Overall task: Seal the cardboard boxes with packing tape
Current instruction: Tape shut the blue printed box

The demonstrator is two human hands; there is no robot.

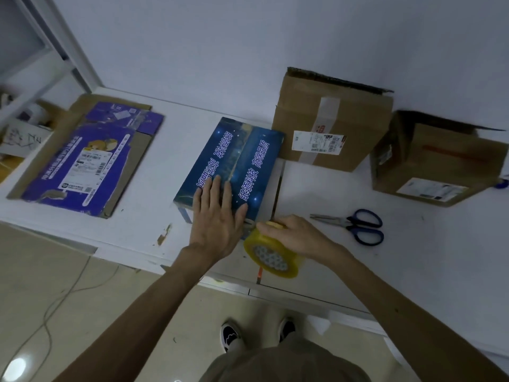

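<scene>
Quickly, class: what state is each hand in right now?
Left hand: open, pressing flat on the blue box.
Right hand: gripping the tape roll.

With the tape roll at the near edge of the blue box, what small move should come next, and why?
Probably draw the tape roll away from the person along the centre seam of the blue box: the right hand grips the roll at the box's near edge, and the left hand presses flat on the closed flaps.

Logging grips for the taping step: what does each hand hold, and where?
The right hand grips the yellow tape roll by its upper rim. The left hand holds nothing; it presses flat on the blue box.
</scene>
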